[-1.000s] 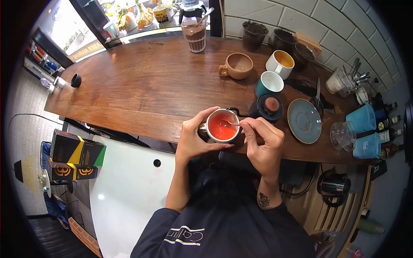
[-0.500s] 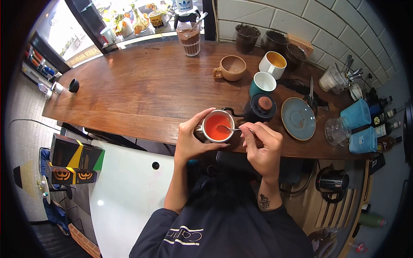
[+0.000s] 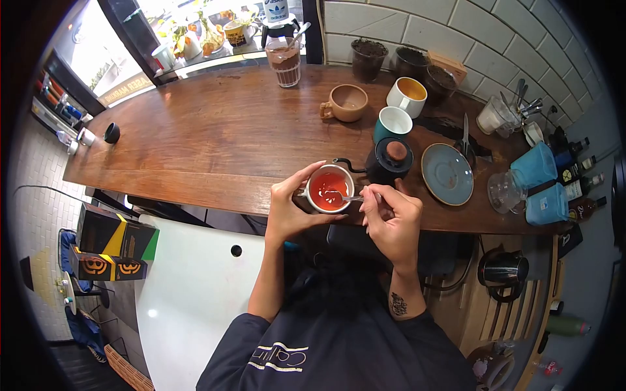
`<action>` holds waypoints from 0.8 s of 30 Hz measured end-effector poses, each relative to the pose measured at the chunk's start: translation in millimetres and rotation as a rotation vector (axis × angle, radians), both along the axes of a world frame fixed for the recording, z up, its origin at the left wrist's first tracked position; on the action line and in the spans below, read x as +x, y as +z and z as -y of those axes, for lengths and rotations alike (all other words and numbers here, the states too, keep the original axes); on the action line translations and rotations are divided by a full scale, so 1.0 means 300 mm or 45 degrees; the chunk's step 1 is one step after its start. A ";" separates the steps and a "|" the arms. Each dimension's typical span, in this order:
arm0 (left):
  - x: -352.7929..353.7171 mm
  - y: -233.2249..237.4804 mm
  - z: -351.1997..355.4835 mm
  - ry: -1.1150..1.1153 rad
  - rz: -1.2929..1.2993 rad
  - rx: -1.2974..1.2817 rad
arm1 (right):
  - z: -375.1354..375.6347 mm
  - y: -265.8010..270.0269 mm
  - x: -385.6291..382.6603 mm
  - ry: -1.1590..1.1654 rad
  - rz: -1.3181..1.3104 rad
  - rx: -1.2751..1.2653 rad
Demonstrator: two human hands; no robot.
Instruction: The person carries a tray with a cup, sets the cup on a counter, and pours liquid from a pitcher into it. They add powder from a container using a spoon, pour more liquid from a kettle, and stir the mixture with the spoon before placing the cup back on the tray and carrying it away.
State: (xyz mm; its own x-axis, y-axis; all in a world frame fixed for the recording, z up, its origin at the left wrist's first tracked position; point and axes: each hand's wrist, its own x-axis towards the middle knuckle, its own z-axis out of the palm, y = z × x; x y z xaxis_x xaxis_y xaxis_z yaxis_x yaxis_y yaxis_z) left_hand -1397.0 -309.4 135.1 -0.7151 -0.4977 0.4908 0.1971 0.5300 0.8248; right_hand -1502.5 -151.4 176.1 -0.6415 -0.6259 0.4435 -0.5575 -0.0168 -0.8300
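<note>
A white-rimmed cup of clear red liquid is at the counter's front edge. My left hand is wrapped around its left side, thumb below and fingers above. In my right hand the handle of a small metal spoon is pinched, and the spoon's bowl dips into the liquid. Small bright spots show on the liquid's surface. Just beyond my right hand stands a black gooseneck kettle with a wooden lid knob, its spout pointing toward the cup.
Behind the kettle stand a teal cup, a white mug and a brown mug. To the right lie a blue-grey plate and scissors. A glass of brown powder stands by the window.
The spoon's bowl has shifted slightly within the cup, and more bright spots show on the liquid. The view has turned a little; both hands keep their grips.
</note>
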 end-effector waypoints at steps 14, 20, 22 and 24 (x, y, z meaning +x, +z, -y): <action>0.002 0.015 -0.007 -0.018 0.015 -0.003 | -0.008 0.000 -0.006 0.015 -0.009 -0.088; -0.007 0.017 -0.012 -0.024 -0.004 0.019 | -0.042 -0.002 -0.011 0.054 -0.021 -0.143; -0.007 0.018 -0.011 -0.036 -0.003 0.039 | -0.049 0.001 -0.004 0.021 0.078 -0.216; -0.011 0.030 -0.022 -0.029 0.006 0.060 | -0.062 0.002 -0.003 -0.016 0.180 -0.289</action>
